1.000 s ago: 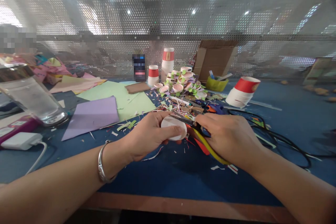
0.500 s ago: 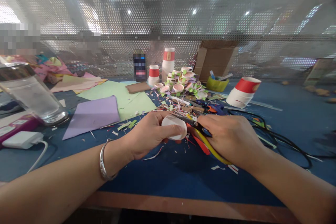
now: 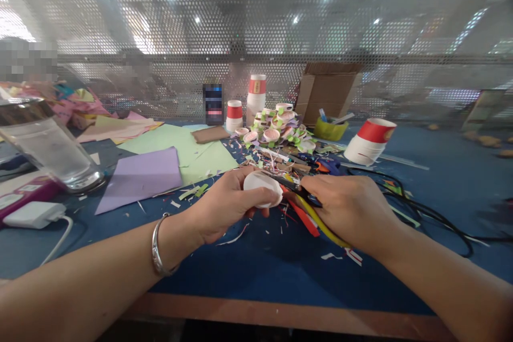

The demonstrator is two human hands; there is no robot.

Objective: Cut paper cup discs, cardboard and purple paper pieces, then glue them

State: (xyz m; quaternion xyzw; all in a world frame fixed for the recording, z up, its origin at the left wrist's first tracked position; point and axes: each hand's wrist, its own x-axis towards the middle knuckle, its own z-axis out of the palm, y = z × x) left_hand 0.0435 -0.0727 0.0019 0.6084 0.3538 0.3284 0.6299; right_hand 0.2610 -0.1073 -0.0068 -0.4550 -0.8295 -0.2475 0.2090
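Observation:
Between the thumb and fingers of my left hand (image 3: 230, 200) is a round white paper cup base (image 3: 260, 188), with its flat face tilted up toward me. My right hand (image 3: 348, 208) is closed round a pair of scissors (image 3: 289, 184); the dark blades point left and meet the cup base's upper right edge. A red strip (image 3: 305, 218) slants down below the blades. Beside it a long yellow curved piece (image 3: 320, 223) runs under my right hand, and I cannot tell whether it belongs to the scissors. Paper scraps lie behind both hands.
A heap of decorated cup bases (image 3: 276, 128) stands behind my hands, near stacked paper cups (image 3: 256, 93). Tilted cups (image 3: 369, 141) and black cables (image 3: 425, 208) lie right. Left are purple paper (image 3: 142, 176), green paper (image 3: 208, 157), a water glass (image 3: 56, 144) and a white charger (image 3: 36, 214).
The cup base has turned and shifted slightly up and left in my left hand, and its right edge looks more ragged. The red strip shows more fully. Both hands stay in nearly the same place.

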